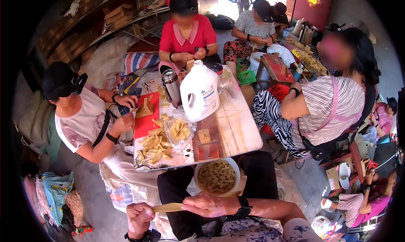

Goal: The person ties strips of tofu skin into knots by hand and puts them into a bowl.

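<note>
Strip of tan material (pixel 168 208), partly covered, is gripped by left hand (pixel 140 219) and right hand (pixel 207 204)

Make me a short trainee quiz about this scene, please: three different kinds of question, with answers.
1. What runs between the person's left hand and right hand?
2. True or false: in the picture, the steel flask stands left of the white jug.
3. What does the nearest white bucket hold? A) water B) small tan pieces C) red cloth

Key: 1. A long tan strip; 2. True; 3. B
</note>
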The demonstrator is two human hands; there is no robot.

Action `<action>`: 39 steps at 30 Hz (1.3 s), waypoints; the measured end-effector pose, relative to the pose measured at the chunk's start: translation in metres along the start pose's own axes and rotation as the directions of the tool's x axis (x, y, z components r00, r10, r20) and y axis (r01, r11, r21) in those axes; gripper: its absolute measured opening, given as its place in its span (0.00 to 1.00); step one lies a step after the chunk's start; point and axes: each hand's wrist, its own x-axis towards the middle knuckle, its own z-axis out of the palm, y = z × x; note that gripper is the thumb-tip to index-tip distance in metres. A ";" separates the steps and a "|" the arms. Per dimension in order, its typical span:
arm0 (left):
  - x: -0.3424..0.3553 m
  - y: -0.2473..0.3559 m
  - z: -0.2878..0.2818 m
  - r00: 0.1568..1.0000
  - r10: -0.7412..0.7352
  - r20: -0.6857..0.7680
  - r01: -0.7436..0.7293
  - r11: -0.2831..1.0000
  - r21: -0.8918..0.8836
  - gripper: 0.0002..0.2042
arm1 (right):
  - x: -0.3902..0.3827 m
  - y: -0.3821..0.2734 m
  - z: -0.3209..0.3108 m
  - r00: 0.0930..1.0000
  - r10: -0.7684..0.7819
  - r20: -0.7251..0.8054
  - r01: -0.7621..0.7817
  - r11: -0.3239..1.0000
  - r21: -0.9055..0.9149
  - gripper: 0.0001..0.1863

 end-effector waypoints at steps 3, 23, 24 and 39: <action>0.010 -0.002 0.024 0.986 -0.014 -0.166 -0.058 0.905 -0.421 0.15 | 0.015 -0.008 0.003 0.999 0.030 -0.020 -0.029 0.999 0.028 0.08; 0.047 -0.085 0.080 0.880 0.106 0.463 -0.398 0.695 0.598 0.08 | -0.065 0.080 0.012 0.916 0.387 -0.103 -0.376 0.919 0.115 0.11; 0.048 -0.088 0.079 0.873 0.131 0.470 -0.411 0.715 0.565 0.05 | -0.071 0.086 0.016 0.930 0.346 -0.124 -0.346 0.938 0.023 0.10; 0.030 -0.102 0.072 0.898 0.406 0.172 -0.439 0.795 0.419 0.07 | -0.056 0.044 0.002 0.689 0.689 -0.224 -0.591 0.713 0.377 0.19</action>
